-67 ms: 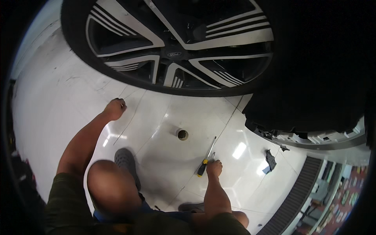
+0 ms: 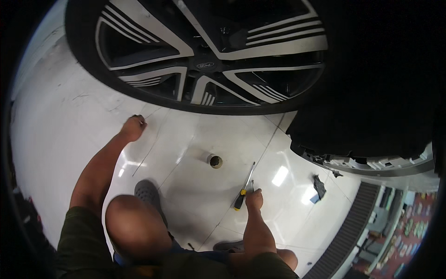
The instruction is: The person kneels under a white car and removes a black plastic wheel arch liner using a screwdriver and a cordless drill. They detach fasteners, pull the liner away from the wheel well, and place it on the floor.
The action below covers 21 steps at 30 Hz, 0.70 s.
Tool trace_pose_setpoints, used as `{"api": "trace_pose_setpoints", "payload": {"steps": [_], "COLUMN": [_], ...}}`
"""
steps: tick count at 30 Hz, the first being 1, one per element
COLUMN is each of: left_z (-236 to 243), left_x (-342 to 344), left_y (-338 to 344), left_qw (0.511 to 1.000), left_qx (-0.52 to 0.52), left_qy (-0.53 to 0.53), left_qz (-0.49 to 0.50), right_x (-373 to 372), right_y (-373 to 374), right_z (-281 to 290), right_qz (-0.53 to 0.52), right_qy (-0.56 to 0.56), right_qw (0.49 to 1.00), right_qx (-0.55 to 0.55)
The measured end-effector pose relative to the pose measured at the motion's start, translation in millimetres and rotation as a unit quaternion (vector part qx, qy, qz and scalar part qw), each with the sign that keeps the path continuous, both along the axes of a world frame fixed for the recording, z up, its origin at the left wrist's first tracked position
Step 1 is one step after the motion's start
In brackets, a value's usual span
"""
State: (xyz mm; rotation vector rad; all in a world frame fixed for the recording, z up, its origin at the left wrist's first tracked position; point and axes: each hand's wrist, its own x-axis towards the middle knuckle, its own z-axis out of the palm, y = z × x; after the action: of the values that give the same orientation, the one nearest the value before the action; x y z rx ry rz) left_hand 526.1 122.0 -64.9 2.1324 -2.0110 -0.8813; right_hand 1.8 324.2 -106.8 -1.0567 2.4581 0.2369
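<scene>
My left hand (image 2: 134,129) is closed in front of the big wheel (image 2: 204,100), over the floor to the left. Something small and dark shows at its fingertips, too little of it to name. My right hand (image 2: 254,199) is closed low down on the right side. A slim metal tool (image 2: 252,185) sticks out from its fingers, its handle hidden in the grip. Just left of that hand, a screwdriver (image 2: 240,200) with a black and yellow handle lies on the floor, its shaft pointing toward the wheel.
A short, hollow round tube (image 2: 215,161) stands on the glossy tiled floor (image 2: 186,135) between my hands. To the right lie a crumpled dark scrap (image 2: 318,187) and a dark vehicle body part (image 2: 357,139). A ribbed dark strip (image 2: 341,232) and shelving (image 2: 378,223) edge the lower right.
The view has shifted slightly. My right hand has turned a little around the slim tool, and my left hand stays closed in nearly the same place.
</scene>
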Motion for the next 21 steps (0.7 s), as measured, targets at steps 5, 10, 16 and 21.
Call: {"api": "trace_pose_setpoints", "payload": {"steps": [5,10,16,21], "left_z": [-84.5,-85.2,-96.6,-95.2], "left_x": [1.3,43.1,43.9,37.6], "left_y": [-7.5,23.9,32.1,39.8], "left_qw": [0.994,0.986,0.97,0.972], "left_qx": [-0.054,-0.158,-0.242,-0.231], "left_qy": [-0.085,-0.052,-0.004,0.024], "left_qz": [0.041,0.009,-0.006,0.026], "right_x": [10.5,75.6,21.5,-28.5], "right_y": [-57.9,-180.1,-287.4,-306.2], "right_z": [87.4,269.0,315.9,287.5], "right_qz": [0.173,0.375,0.439,0.52], "right_qy": [0.049,0.157,0.314,0.379], "right_qw": [0.983,0.914,0.818,0.752], "right_qx": [-0.037,-0.014,0.199,0.143]}}
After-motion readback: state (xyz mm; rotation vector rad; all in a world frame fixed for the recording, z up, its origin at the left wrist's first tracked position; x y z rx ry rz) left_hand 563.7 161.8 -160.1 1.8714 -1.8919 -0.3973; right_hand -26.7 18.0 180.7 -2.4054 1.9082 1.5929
